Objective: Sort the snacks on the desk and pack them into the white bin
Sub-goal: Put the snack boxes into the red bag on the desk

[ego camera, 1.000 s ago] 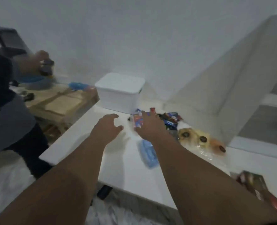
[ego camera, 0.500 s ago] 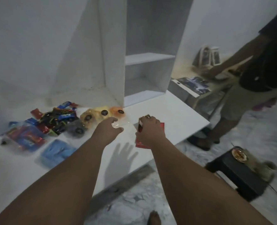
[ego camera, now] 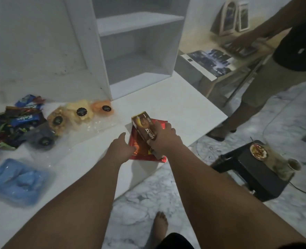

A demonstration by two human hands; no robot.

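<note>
right hand (ego camera: pixel 163 139) clamped around a brown rectangular cardboard snack box (ego camera: pixel 144 127) with "nextar" printed on its side, tilted, lifted just above a flat glossy red foil packet (ego camera: pixel 142 150). left hand (ego camera: pixel 120 147) apart from it, fingers loosely spread, fingertips touching the red packet's left edge. red packet lies on the white smooth desk (ego camera: pixel 175 108), close to the desk's front edge; bare desk surface behind and right of it up to the corner. left of the red packet: three round crinkly clear-wrapped snacks with black stickers (ego camera: pixel 80 114), then a heap of small dark and blue foil wrappers (ego camera: pixel 17 123). near-left of it: a blue soft plastic pack (ego camera: pixel 17 180), blurred. behind it: an open white shelf unit (ego camera: pixel 137 47), compartments hold nothing visible. white bin out of view.
</note>
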